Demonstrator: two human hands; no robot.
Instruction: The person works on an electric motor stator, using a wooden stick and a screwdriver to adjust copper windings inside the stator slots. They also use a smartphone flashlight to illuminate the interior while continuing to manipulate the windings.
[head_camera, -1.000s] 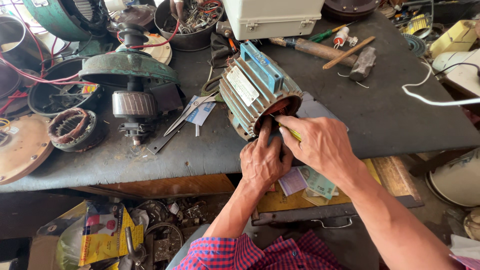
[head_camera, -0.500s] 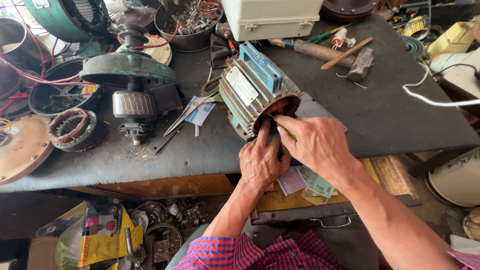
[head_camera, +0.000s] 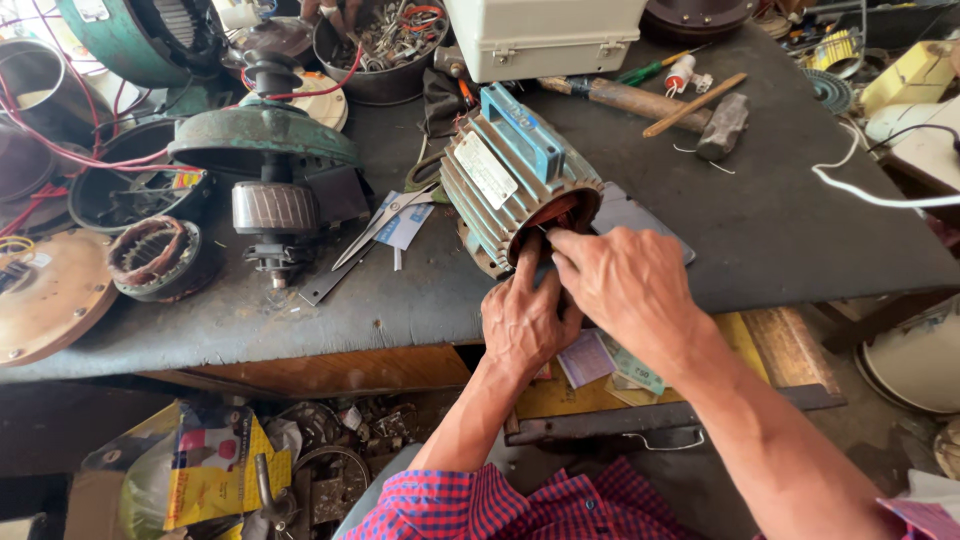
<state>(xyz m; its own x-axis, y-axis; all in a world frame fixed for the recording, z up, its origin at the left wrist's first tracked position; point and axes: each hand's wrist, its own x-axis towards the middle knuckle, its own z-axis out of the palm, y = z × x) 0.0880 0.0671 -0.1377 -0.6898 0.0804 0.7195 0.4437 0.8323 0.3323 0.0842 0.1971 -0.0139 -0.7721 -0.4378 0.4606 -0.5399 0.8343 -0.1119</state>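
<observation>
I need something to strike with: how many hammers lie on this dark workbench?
1: a wooden-handled hammer with a grey metal head lies at the bench's far right, behind the ribbed teal motor housing. Others may hide among the clutter.

Obscured and cropped items, head view.

Both hands cover the lower mouth of the motor housing (head_camera: 505, 185): the left hand (head_camera: 527, 318) and right hand (head_camera: 632, 288) hide their own fingertips and whatever sits between them, so the grip cannot be judged. The pale box (head_camera: 545, 35) and green casing (head_camera: 140, 35) are cut by the top edge. The brown disc (head_camera: 45, 295) is cropped at far left. Contents of the dark bowl (head_camera: 385, 45) are too small to identify.
</observation>
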